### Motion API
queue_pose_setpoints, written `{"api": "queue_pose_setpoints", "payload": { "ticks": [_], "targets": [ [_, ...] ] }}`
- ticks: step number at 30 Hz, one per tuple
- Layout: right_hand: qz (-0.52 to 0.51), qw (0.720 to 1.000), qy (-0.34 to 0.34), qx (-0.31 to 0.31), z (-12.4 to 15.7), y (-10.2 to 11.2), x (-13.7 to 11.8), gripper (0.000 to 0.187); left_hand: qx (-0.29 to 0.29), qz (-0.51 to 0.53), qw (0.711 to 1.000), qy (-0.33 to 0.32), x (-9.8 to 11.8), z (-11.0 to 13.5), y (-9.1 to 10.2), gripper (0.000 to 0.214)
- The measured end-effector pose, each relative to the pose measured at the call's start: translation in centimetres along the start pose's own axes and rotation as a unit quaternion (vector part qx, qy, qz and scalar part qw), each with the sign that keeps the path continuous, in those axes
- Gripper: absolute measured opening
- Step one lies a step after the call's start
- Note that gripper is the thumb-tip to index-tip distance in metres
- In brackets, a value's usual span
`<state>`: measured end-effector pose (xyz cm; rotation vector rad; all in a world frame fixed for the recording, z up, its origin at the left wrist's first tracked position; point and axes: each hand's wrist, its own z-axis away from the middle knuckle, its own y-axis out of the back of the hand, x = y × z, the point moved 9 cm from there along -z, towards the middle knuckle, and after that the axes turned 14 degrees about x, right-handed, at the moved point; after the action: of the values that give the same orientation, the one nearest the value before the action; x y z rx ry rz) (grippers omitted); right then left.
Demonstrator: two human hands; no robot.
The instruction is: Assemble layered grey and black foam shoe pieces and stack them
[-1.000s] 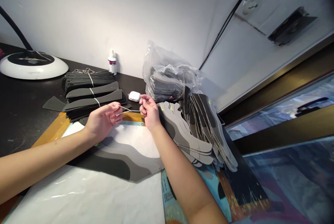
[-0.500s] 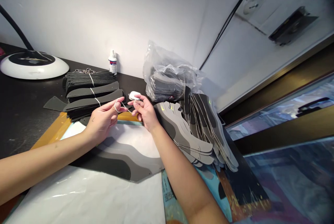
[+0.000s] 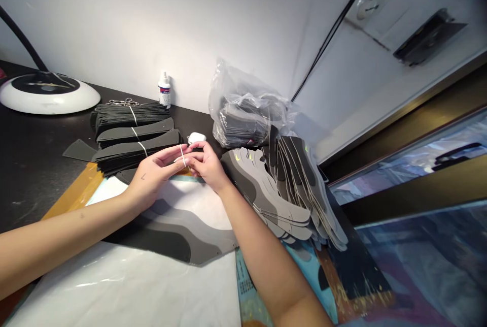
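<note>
Thin white elastic band [image 3: 183, 156] sits btwn the hands, just left of frame centre, above a layered grey sheet [image 3: 182, 233]. V light, soft + stretchy, so likely to spring or slip off fingertips; best taken at the loop end w/ a firm pinch, not mid-span. R hand [image 3: 205, 164] has fingers curled in + pressed together at the band, looks like a pinch. L hand [image 3: 155, 172] reaches in w/ fingers stretched out; can't tell if it grips the band. Small white case [image 3: 197, 137] just behind, tied dark strip stacks [image 3: 133, 136] to the left. vs earlier frame: hands closer, fingertips nearly meeting, band now short + upright, no longer drawn out sideways.
</note>
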<state>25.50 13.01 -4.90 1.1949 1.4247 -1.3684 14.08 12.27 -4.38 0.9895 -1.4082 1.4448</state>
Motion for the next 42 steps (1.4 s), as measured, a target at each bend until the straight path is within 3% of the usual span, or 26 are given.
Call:
{"api": "queue_pose_setpoints", "payload": {
  "ticks": [8, 12, 16, 20, 30, 35, 42],
  "targets": [
    [0.004, 0.999, 0.013, -0.037, 0.2, -0.4, -0.3, 0.039, 0.018, -0.042, 0.999, 0.011, -0.1, 0.0, 0.4, 0.050],
    [0.003, 0.998, 0.015, -0.059, 0.6, -0.6, -0.7, 0.037, 0.049, -0.052, 0.997, -0.007, 0.2, -0.3, 0.9, 0.042],
    [-0.007, 0.998, 0.011, -0.058, 0.8, -0.7, -0.7, 0.041, 0.041, -0.057, 0.997, -0.024, 0.4, -0.3, 0.8, 0.039],
    [0.001, 0.999, -0.001, -0.042, 0.7, -0.7, -0.3, 0.051, 0.036, -0.064, 0.997, -0.030, 0.2, -0.4, 1.0, 0.038],
    [0.006, 1.000, 0.018, 0.015, -0.1, 0.5, -0.5, 0.045, 0.069, -0.068, 0.994, -0.043, 0.0, -1.0, 1.6, 0.040],
    [-0.008, 1.000, 0.011, 0.010, 0.1, 0.3, -0.5, 0.050, 0.048, -0.083, 0.994, -0.042, -0.2, -1.0, 1.5, 0.041],
    [0.013, 0.998, 0.009, 0.061, -0.2, 1.2, -0.4, 0.036, 0.080, -0.009, 0.996, -0.024, 0.0, -1.1, 1.8, 0.040]
  ]
}}
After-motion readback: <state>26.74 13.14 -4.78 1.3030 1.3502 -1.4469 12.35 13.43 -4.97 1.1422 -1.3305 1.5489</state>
